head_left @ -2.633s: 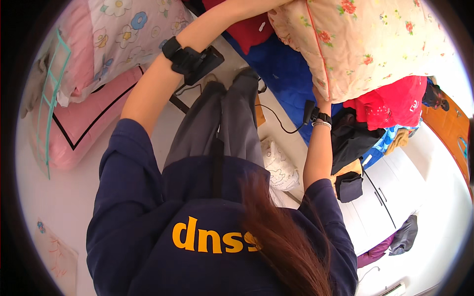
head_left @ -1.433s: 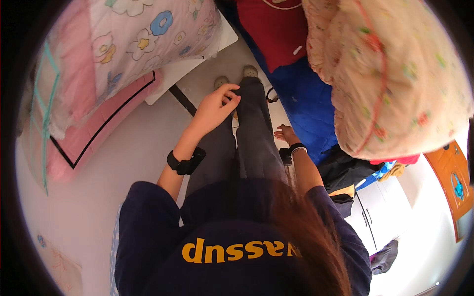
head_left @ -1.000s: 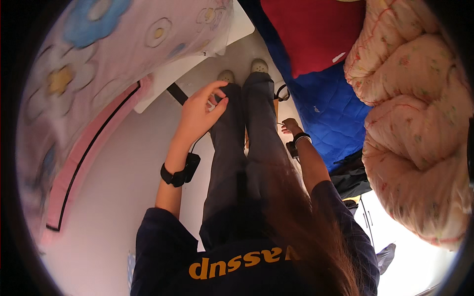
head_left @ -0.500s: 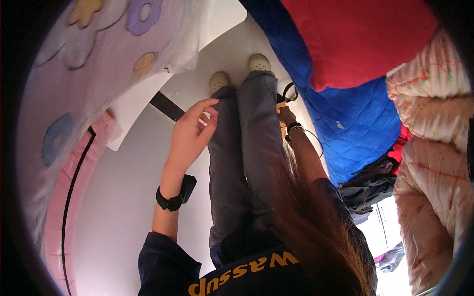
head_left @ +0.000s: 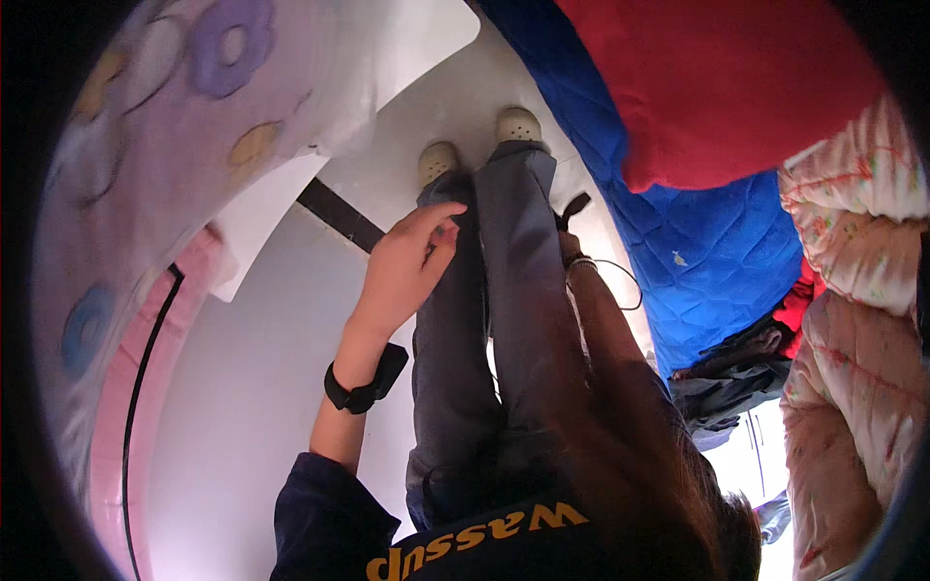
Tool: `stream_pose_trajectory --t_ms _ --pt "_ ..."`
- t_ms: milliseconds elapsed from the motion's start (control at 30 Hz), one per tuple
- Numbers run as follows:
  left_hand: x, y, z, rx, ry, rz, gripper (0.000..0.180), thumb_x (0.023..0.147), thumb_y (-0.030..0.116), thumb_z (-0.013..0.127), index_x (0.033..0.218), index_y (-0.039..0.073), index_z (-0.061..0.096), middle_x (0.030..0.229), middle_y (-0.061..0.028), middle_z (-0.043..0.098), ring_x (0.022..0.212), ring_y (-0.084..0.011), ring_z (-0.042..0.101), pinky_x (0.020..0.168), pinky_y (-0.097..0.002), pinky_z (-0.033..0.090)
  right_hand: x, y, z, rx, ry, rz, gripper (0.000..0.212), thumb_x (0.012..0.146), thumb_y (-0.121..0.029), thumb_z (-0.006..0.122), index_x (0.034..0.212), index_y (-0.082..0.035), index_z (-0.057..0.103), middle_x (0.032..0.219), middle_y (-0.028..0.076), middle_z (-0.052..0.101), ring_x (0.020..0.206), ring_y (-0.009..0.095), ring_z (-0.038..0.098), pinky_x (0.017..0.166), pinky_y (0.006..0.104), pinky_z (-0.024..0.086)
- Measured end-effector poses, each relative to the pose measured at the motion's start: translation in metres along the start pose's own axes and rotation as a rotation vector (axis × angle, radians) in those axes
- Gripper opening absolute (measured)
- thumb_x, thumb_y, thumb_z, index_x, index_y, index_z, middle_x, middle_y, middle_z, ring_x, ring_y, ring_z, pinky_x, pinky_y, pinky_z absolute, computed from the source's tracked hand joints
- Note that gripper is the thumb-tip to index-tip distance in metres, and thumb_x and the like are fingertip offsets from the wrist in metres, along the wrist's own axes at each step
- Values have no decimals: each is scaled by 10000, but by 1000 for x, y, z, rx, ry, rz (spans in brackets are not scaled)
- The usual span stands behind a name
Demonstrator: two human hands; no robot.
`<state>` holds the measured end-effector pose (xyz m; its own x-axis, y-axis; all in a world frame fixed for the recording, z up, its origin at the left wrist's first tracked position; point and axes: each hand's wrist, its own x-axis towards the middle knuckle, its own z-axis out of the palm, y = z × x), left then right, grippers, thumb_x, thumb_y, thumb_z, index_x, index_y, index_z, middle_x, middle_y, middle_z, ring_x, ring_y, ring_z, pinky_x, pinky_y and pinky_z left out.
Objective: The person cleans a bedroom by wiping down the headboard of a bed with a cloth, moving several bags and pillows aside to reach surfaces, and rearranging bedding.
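Note:
My left hand (head_left: 412, 257) hangs in the air in front of my left trouser leg (head_left: 453, 290). Its index finger is stretched out, the others curve loosely, and it holds nothing. A black band with a dark square device (head_left: 366, 381) is on that wrist. My right hand (head_left: 570, 248) is low beside my right trouser leg (head_left: 518, 281), which partly covers it. The fingers look closed, and a dark strap-like piece (head_left: 573, 209) sticks out beyond them; what they grip is mostly hidden. A thin dark cord (head_left: 630, 281) loops out beside the right wrist.
A blue quilted cover (head_left: 717, 271) and a red cloth (head_left: 746, 87) hang along the right, beside a pale flowered quilt (head_left: 852, 368). At the left is a pink patterned cloth (head_left: 194, 145) with black-trimmed edging (head_left: 145, 387). Pale clogs (head_left: 519, 124) stand on the light floor (head_left: 407, 116).
My left hand has moved slightly right, its fingers closer together. The right hand has gone further behind the leg; the orange-tan piece seen beside it before is now out of sight.

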<state>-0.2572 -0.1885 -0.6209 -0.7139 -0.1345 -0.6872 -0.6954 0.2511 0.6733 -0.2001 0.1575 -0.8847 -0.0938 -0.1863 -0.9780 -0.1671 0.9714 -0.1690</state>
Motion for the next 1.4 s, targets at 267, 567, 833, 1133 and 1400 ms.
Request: stream_pose_trajectory --t_ms 267,567,833,1133,1400 --pt "-35 52 -28 82 -32 57 275 794 33 467 1063 63 521 876 -105 579 714 -158 552 623 -255 451 -131 10 29 180 -234 93 232 774 -219 501 914 -55 586 988 142 561 766 278 606 661 393 497" --pt "-93 103 -49 84 74 69 229 775 104 498 995 55 537 814 -107 567 683 -231 559 629 -314 438 -240 17 -6 -86 -604 85 323 782 -272 456 824 0 626 844 178 616 768 268 610 615 354 497" --pt "-141 168 -62 183 -87 103 256 776 155 492 1012 66 534 825 -125 582 730 -268 571 656 -346 440 -378 43 -29 103 -239 168 393 794 -333 484 767 36 616 729 165 623 660 270 617 620 370 478" --pt "-153 230 -66 267 -58 237 247 769 159 498 990 58 543 833 -147 586 782 -287 568 679 -363 439 -541 81 -70 -54 280 111 360 763 -329 512 741 17 605 736 212 586 728 355 569 655 421 448" --pt "-144 246 -49 87 -40 342 255 767 145 512 990 24 536 768 -154 594 712 -287 574 649 -349 438 -632 138 -98 -84 770 275 284 828 -224 420 762 24 542 783 176 541 815 331 521 919 463 290"
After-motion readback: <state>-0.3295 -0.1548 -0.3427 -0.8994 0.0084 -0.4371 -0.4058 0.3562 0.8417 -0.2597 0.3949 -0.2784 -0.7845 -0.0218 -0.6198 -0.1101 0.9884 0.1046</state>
